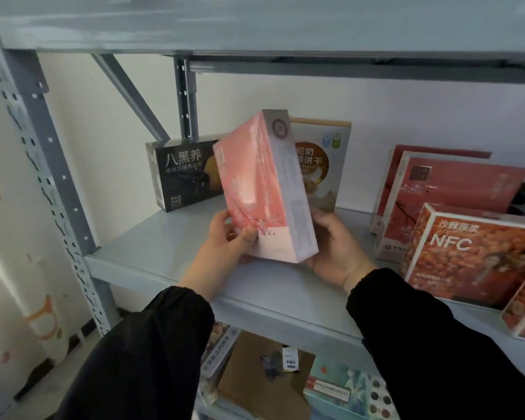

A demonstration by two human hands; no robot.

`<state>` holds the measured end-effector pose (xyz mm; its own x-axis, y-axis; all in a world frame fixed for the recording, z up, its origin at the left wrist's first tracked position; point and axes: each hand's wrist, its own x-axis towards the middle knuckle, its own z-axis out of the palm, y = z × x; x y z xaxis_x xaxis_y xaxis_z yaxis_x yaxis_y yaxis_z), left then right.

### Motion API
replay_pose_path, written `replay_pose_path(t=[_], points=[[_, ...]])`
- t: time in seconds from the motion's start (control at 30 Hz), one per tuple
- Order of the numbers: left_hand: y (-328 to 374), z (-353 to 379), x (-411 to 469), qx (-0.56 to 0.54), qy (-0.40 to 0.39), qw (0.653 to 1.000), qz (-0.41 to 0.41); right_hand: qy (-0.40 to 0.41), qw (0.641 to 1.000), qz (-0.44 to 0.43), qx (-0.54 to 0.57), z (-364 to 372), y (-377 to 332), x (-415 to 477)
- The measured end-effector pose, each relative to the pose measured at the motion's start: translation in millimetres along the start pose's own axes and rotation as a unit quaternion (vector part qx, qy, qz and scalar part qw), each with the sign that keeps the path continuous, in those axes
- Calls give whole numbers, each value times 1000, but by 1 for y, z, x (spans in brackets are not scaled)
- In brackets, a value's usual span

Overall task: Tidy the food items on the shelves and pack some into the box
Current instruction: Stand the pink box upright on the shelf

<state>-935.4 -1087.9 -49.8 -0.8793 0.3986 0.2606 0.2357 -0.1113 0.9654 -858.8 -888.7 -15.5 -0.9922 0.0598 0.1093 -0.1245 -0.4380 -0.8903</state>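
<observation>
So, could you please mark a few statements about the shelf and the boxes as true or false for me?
1. The left hand and the right hand both hold the pink box. True.
2. The orange NFC box stands on the shelf, right of the pink box. True.
3. The pink box lies flat on the shelf. False: it is held on end, tilted.
4. The black box stands right of the pink box. False: it stands left, further back.

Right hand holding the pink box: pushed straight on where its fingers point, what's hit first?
Probably the beige biscuit box standing behind the right hand and the pink box it holds; the gap between them is hard to judge.
</observation>
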Motion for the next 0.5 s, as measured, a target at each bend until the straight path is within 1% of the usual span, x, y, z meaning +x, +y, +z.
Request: replay_pose_path(t=[0.2, 0.3, 0.37, 0.5], points=[[10, 5, -3, 5, -82, 997, -3, -124, 989, -7, -84, -4, 6, 4], [9, 5, -2, 39, -110, 993, -16, -114, 981, -29, -155, -7, 8, 7], [10, 5, -3, 43, -112, 993, -12, -128, 979, -19, -158, -3, 7, 3], [13, 7, -4, 56, -106, 993, -9, -131, 982, 5, -134, 0, 4, 0]])
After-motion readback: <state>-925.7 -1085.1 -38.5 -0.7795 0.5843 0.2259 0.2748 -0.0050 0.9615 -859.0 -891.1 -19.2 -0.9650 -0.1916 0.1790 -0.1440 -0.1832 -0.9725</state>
